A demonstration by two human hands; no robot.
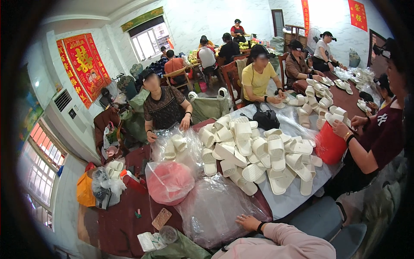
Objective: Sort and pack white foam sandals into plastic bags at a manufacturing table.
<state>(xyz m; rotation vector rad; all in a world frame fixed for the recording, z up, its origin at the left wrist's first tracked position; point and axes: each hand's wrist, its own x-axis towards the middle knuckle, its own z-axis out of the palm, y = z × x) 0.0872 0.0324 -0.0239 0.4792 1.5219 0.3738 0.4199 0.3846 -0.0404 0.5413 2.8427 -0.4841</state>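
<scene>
My right hand (248, 222), below a pink sleeve and a dark wristband, rests with its fingers stretched out on a stack of clear plastic bags (211, 211). It holds nothing that I can see. Of my left arm only a bit of pink sleeve and a dark band (224, 248) show at the lower edge; the fingers are hidden by the plastic. Beyond the bags is a large heap of white slippers (258, 149) on the table. A round pink bundle in clear plastic (170, 183) sits left of the heap.
Phone (161, 219), tissue pack (148, 241) and clear cup (168, 234) lie front left, near an orange bag (87, 188). Co-workers handle slippers and bags around the table; one at right holds a red bag (330, 144). Grey chair (317, 220) stands right.
</scene>
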